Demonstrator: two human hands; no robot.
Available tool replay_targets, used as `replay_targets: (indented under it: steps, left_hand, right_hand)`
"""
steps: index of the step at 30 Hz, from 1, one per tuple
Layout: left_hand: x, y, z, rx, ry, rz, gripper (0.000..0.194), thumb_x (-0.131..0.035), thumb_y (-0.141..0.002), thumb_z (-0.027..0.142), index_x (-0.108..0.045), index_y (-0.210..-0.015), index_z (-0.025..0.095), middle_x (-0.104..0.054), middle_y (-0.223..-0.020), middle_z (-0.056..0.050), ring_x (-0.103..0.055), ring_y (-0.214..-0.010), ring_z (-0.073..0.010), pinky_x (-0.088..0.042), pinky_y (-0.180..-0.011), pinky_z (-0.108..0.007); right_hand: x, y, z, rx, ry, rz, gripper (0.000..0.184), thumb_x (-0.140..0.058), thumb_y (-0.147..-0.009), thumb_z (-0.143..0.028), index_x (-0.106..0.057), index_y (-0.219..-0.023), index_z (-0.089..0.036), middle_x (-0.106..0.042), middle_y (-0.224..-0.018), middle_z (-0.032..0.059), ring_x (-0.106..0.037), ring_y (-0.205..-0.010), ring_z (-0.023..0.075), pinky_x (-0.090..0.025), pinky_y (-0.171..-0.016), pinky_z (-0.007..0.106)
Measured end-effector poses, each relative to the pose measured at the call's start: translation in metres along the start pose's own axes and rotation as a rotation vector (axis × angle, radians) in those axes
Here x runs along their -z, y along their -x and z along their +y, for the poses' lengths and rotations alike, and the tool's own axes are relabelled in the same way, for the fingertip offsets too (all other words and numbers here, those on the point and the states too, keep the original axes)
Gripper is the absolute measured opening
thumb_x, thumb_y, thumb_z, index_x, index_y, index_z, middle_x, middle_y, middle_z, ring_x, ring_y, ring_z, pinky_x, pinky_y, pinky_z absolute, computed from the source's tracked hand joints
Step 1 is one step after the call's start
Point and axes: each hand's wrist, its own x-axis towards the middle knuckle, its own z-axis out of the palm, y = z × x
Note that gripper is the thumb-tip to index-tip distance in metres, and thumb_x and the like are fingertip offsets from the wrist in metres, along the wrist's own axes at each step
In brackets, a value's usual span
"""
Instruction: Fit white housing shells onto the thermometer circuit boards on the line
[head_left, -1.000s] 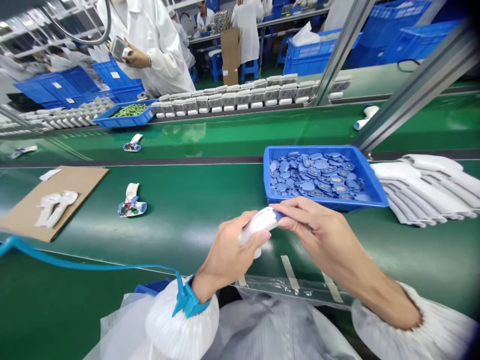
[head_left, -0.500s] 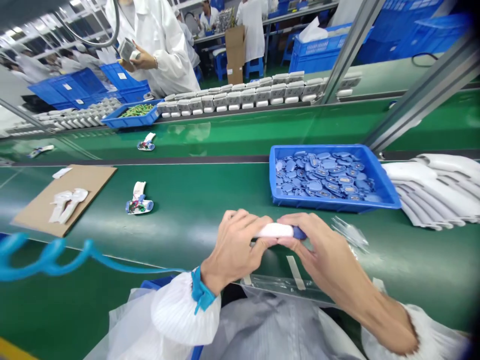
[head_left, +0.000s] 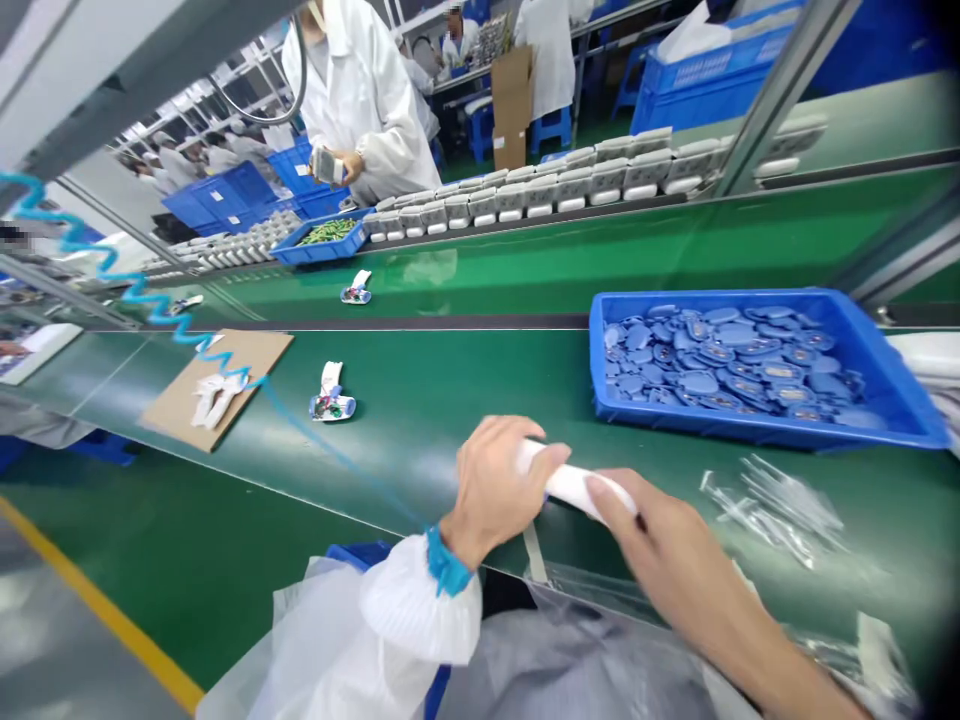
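Note:
A white elongated plastic housing (head_left: 574,488) is held between my two hands above the near edge of the green work surface (head_left: 450,375). My left hand (head_left: 499,485) wraps round its left end, with a blue wrist band at the cuff. My right hand (head_left: 664,535) grips the right end, thumb lying along the top. The palms and fingers hide both ends of the piece. To the right of my right hand lie thin clear plastic strips (head_left: 780,510).
A blue tray (head_left: 750,430) of blue oval parts stands behind my right hand. Left are an opened white device (head_left: 332,395) and a cardboard sheet (head_left: 259,350) bearing white shells. A coiled blue cord (head_left: 142,292) crosses the left side. Across the line, a person (head_left: 382,100) holds a grey-white box.
The view has swung left. The white housing has turned so that its length slants down to the right, and my right hand has shifted lower; its blue end no longer shows.

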Motion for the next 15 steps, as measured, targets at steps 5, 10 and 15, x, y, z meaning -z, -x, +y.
replay_targets:
  steps: [5, 10, 15]
  left_hand:
    - [-0.003, 0.011, -0.013, 0.252, 0.149, 0.301, 0.046, -0.056, -0.102, 0.044, -0.058, -0.062, 0.02, -0.059, -0.062, -0.001, -0.055, -0.061, -0.0142, -0.043, -0.064, -0.029]
    - [-0.026, -0.012, -0.03, 0.388, 0.124, 0.279, 0.054, -0.058, -0.099, 0.044, -0.048, -0.051, 0.021, -0.051, -0.05, 0.002, -0.047, -0.052, -0.0121, -0.036, -0.058, -0.029]
    - [-0.02, -0.019, -0.029, 0.301, -0.066, 0.239, 0.053, -0.05, -0.099, 0.035, -0.041, -0.049, 0.021, -0.049, -0.051, 0.001, -0.045, -0.052, -0.0123, -0.034, -0.059, -0.03]
  right_hand:
    - [0.0, -0.007, -0.007, -0.277, -0.222, -0.479, 0.062, -0.035, -0.096, -0.072, -0.066, -0.086, -0.02, -0.055, -0.059, 0.0008, -0.039, -0.047, 0.0124, -0.03, -0.049, 0.027]
    - [-0.029, 0.002, -0.005, 0.267, 0.349, -0.078, 0.043, -0.034, -0.106, -0.047, -0.069, -0.106, -0.022, -0.063, -0.062, 0.0031, -0.056, -0.049, 0.0187, -0.021, -0.052, 0.031]
    - [-0.034, -0.004, -0.003, 0.471, 0.479, 0.092, 0.042, -0.036, -0.109, -0.042, -0.07, -0.097, -0.021, -0.064, -0.054, 0.0011, -0.057, -0.038, 0.0194, -0.023, -0.043, 0.032]
